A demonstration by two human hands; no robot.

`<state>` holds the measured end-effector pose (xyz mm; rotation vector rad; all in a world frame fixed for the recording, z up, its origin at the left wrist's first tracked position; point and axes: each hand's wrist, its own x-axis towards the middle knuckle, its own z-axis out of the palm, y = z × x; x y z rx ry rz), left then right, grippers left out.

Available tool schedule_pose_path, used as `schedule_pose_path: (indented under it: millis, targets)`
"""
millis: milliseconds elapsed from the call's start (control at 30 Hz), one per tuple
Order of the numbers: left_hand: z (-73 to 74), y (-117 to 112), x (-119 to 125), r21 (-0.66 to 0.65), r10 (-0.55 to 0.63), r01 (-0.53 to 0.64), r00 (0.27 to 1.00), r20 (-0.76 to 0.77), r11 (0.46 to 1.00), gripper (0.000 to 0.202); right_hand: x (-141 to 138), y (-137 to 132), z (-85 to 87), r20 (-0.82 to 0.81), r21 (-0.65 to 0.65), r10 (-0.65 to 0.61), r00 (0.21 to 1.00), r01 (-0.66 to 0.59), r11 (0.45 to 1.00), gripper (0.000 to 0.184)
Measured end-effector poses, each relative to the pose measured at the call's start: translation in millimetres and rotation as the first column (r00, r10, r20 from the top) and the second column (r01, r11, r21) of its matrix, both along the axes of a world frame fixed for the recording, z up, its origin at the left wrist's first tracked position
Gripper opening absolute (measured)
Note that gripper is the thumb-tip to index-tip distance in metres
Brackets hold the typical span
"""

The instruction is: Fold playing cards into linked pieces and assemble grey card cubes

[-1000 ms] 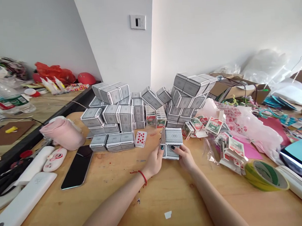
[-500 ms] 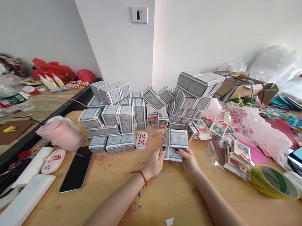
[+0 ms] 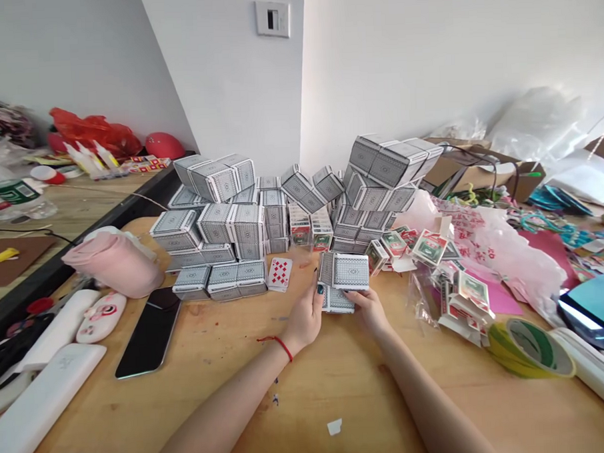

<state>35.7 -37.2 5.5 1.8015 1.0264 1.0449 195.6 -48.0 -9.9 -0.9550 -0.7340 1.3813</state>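
Between my two hands is a block made of playing cards (image 3: 351,272), its faces showing grey patterned card backs. My left hand (image 3: 307,314) grips its left side, thumb toward me. On the near right side, my right hand (image 3: 370,309) holds it with the thumb across the front; the other fingers are partly hidden. Similar card blocks (image 3: 232,226) are stacked beyond my left hand, and more card blocks (image 3: 380,183) rise behind the held one. A ten of diamonds (image 3: 280,274) lies face up left of the held block.
Card boxes (image 3: 430,247) and opened boxes (image 3: 468,299) lie to the right, near yellow tape (image 3: 532,350) and a crumpled plastic bag (image 3: 528,253). On the left are a phone (image 3: 149,333), a pink roll (image 3: 116,264) and a long white device (image 3: 54,404). A paper scrap (image 3: 335,427) lies in front.
The view has shifted slightly, so most things appear a little further left and higher. Both hands keep hold of the card block, with little change in their grip.
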Motion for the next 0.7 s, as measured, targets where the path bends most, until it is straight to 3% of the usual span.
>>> schedule_pose_path:
  millis: [700]
  targets:
    - [2.8,-1.7,-1.6,0.052,0.018,-0.011,0.991,-0.134,0.999,0.045,7.2,3.6,-0.3,0.082,-0.029,0.005,0.997,-0.003,1.000,0.029]
